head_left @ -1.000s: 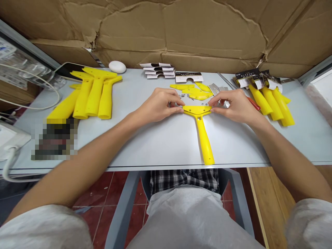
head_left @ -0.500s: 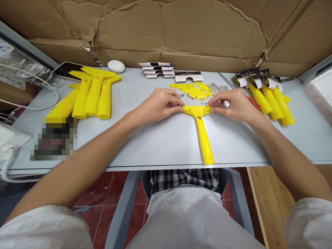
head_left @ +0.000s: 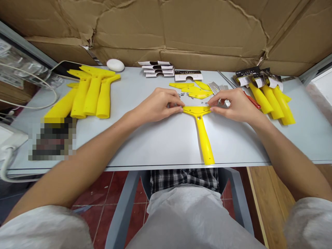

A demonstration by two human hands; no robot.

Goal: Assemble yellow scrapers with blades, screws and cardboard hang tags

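Note:
A yellow plastic scraper [head_left: 204, 140] lies flat on the table, its handle toward me and its wide head away from me. My left hand [head_left: 164, 105] pinches the left end of that head between thumb and fingers. At the right end, my right hand [head_left: 229, 104] has a similar pinch. A thin pale strip shows along the head's far edge between my fingertips; I cannot tell whether it is a blade. Just beyond lie yellow head plates [head_left: 198, 92], several small screws or nuts [head_left: 183, 94] and flat metal blades [head_left: 214, 88], partly behind my right hand.
Yellow scraper handles [head_left: 90, 91] are stacked at left, near a white oval object [head_left: 115, 65]. Folded cards [head_left: 158, 69] stand at the back. Carded yellow scrapers [head_left: 272, 100] lie at right, beside a red-handled tool [head_left: 252, 100]. Cardboard [head_left: 166, 31] walls the back.
The pale strip along the far edge of the scraper's head shows more clearly now. Both hands stay at the head's ends, and the scraper has barely moved.

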